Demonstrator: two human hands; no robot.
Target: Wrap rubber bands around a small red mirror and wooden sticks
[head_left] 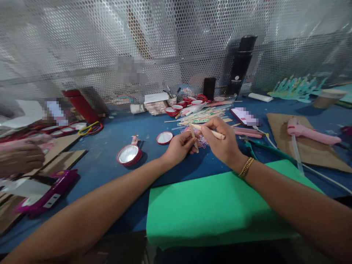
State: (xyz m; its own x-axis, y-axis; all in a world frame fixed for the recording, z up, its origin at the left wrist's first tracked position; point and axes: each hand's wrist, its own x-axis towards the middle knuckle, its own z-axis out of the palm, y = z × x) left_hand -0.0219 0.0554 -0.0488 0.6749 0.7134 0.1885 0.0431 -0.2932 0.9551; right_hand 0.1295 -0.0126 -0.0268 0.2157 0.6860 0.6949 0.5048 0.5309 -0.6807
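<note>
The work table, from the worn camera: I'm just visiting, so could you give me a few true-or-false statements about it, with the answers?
1. The left hand holds a flat wooden stick. True.
2. The right hand is empty. False: it grips a pale, pen-like stick.
3. The pink glue gun rests on brown cardboard. True.
4. The green sheet lies beyond the hands, against the perforated panel. False: it lies nearer the person than the hands do.
5. The black bottle stands at the back of the table. True.
</note>
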